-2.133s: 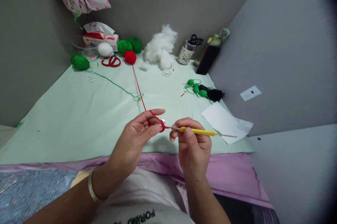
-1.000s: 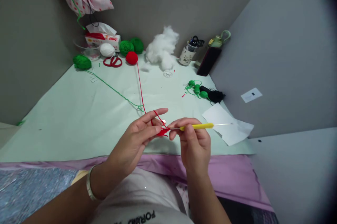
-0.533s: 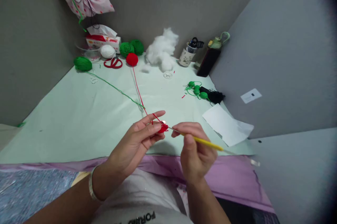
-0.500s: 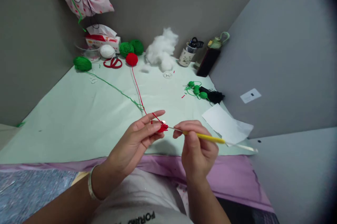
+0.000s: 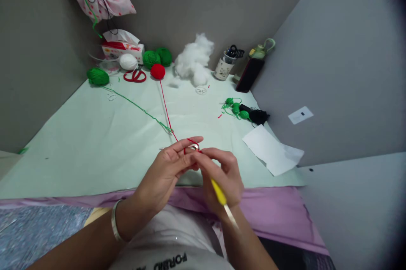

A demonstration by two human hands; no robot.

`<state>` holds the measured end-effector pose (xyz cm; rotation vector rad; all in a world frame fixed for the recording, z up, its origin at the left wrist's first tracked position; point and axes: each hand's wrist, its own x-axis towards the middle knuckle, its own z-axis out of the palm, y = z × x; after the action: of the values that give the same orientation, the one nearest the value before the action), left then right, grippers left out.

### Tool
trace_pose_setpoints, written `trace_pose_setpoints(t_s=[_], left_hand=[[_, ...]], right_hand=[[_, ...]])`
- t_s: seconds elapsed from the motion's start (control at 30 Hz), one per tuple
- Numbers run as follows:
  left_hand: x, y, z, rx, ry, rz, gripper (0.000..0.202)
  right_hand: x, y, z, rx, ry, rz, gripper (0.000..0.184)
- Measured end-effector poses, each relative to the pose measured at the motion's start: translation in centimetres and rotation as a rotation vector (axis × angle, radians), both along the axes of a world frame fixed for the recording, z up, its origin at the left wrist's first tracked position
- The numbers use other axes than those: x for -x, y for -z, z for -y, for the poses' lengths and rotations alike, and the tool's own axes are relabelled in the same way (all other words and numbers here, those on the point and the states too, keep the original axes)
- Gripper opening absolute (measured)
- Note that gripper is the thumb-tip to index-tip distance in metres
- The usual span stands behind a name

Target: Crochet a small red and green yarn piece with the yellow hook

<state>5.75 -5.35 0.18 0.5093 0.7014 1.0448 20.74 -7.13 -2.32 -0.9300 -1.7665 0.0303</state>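
Our left hand (image 5: 163, 172) pinches red yarn (image 5: 165, 107) between thumb and fingers; our right hand (image 5: 226, 177), just beside it, has its fingers clamped around a yellow-handled crochet hook (image 5: 218, 192).

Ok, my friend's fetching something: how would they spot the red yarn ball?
On the table, find the white fluff at the back. Left of it, in front of two green balls, sits the yarn ball: the only red one, its strand running to the left hand.
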Motion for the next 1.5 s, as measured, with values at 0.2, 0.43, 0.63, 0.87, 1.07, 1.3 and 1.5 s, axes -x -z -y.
trace_pose_setpoints(t_s=[0.2, 0.43, 0.63, 0.87, 1.07, 1.3, 1.5], left_hand=[[0.5, -0.2, -0.3, 0.057, -0.008, 0.009, 0.029], [-0.4, 0.1, 0.2, -0.129, -0.125, -0.082, 0.035], [-0.4, 0.3, 0.2, 0.077, 0.002, 0.083, 0.04], [0.3, 0.4, -0.3, 0.004, -0.069, -0.01, 0.03], [-0.7, 0.7, 0.5, -0.072, -0.099, -0.051, 0.051], [0.3, -0.2, 0.1, 0.032, 0.1, 0.017, 0.042], [0.6, -0.4, 0.1, -0.016, 0.031, -0.056, 0.036]], right_hand=[[-0.4, -1.0, -0.4, 0.242, -0.122, -0.553, 0.023], [0.1, -0.5, -0.6, 0.347, -0.162, -0.586, 0.023], [0.0, 0.6, -0.2, 0.001, 0.044, -0.055, 0.039], [-0.2, -0.9, -0.9, 0.384, -0.161, -0.7, 0.023], [0.7, 0.4, -0.4, 0.058, 0.025, -0.151, 0.039], [-0.1, -0.6, -1.2, 0.427, -0.253, -0.699, 0.018], [-0.6, -0.8, -0.4, 0.403, -0.235, -0.572, 0.022]])
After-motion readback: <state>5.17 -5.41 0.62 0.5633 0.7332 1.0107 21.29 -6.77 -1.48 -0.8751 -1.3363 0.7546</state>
